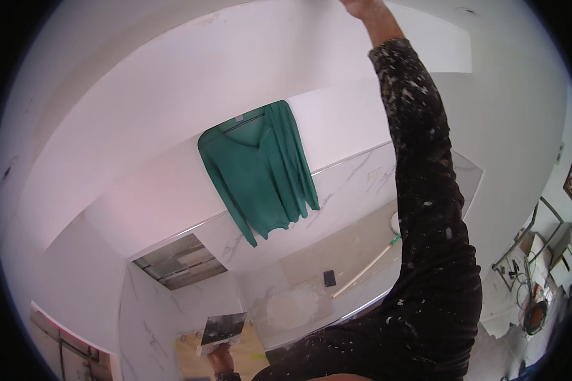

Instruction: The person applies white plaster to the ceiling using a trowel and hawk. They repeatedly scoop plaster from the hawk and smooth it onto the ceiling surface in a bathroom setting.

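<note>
My left hand (221, 360) is low in the head view, closed under a flat, dark rectangular plastering plate (224, 328). Whitish paste coats the plate's near edge. My right arm, in a black sleeve (426, 159) spattered with white, stretches up along the right side. At its end my right hand (364, 9) reaches to the white surface overhead. The top edge of the picture cuts off its fingers, and what they hold cannot be made out.
A green long-sleeved top (257, 174) hangs on the wall ahead. Below are marble-look panels (356, 174), a counter with a dark small box (329, 278) and a pale stick (365, 272). A recessed opening (179, 260) is at left. Cables and a metal frame (532, 238) clutter the right.
</note>
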The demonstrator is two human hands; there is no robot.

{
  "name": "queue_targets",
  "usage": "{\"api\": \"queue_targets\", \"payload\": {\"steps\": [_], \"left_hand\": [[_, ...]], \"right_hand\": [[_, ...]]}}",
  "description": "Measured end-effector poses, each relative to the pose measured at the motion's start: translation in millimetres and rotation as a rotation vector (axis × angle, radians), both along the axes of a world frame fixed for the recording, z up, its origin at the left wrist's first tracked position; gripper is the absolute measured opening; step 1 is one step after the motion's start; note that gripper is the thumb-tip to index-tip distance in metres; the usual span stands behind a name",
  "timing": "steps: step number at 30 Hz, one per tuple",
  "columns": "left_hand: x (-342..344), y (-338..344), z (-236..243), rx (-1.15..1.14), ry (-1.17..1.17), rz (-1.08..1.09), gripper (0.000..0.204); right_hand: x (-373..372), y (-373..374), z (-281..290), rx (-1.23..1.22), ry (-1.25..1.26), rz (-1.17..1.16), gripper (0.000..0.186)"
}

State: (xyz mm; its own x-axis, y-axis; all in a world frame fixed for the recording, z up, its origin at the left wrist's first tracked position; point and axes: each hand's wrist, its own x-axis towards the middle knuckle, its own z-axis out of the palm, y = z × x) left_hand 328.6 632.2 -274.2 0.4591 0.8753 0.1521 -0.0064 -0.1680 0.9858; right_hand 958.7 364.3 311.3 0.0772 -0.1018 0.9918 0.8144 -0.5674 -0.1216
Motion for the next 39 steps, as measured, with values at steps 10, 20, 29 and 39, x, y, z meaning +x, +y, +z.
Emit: {"api": "queue_targets", "payload": {"steps": [10, 20, 29, 39], "left_hand": [[-0.7, 4.1, 6.2, 0.020, 0.012, 0.014, 0.030], [-5.1, -0.7, -2.7, 0.036, 0.020, 0.030, 0.029], [0.8, 6.2, 1.7, 0.022, 0.046, 0.037, 0.028], [6.7, 9.7, 11.3, 0.030, 0.061, 0.015, 0.028]], "right_hand": [[58.1, -55.4, -57.6, 0.570, 0.202, 1.701, 0.017], [112.7, 5.5, -21.1, 0.455, 0.086, 1.539, 0.043], [-5.2, -66.6, -7.5, 0.107, 0.045, 0.187, 0.037], [52.1, 11.8, -61.3, 0.793, -0.021, 1.359, 0.030]]}}
